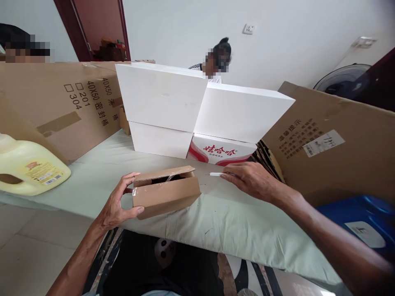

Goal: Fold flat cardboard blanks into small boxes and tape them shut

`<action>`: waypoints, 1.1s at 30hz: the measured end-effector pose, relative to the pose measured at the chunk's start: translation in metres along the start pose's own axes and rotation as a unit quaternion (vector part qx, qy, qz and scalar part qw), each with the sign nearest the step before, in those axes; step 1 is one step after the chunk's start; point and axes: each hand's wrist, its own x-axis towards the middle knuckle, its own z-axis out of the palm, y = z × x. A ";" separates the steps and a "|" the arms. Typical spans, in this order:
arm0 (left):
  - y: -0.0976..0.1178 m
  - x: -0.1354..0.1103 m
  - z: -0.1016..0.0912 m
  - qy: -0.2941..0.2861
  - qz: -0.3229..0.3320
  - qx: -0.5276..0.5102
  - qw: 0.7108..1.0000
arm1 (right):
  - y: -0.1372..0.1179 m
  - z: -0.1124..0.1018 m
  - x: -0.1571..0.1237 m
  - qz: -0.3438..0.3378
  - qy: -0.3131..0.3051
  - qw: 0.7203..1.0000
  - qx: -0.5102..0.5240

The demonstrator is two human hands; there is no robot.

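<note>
My left hand (119,201) grips the left end of a small brown cardboard box (168,197), thumb on the near side and fingers at the far upper edge. The box lies on the cloth-covered table with its top parted. Something dark (173,178) shows through the gap, too hidden to name, and a strip of clear tape crosses it. To the right of the box and apart from it, my right hand (247,179) is closed around a slim white tool (216,174). A thin tip points left from it toward the box; its exact kind is unclear.
White boxes (163,98) stand stacked behind the work spot, one with red print (220,150). Large cardboard cartons (61,102) (339,135) flank the table (234,222). A yellow jug (33,168) lies left, a blue container (361,222) right. Two people are beyond.
</note>
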 end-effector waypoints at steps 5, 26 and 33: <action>0.006 0.004 -0.002 -0.022 -0.011 0.009 1.000 | -0.011 0.104 -0.090 0.092 0.018 0.992 0.086; 0.090 0.081 0.025 -0.116 0.091 0.254 0.956 | -0.120 0.099 0.007 0.096 0.144 0.915 0.365; 0.089 0.076 0.029 -0.056 0.128 0.165 0.976 | -0.132 0.084 0.010 0.067 0.156 0.957 0.235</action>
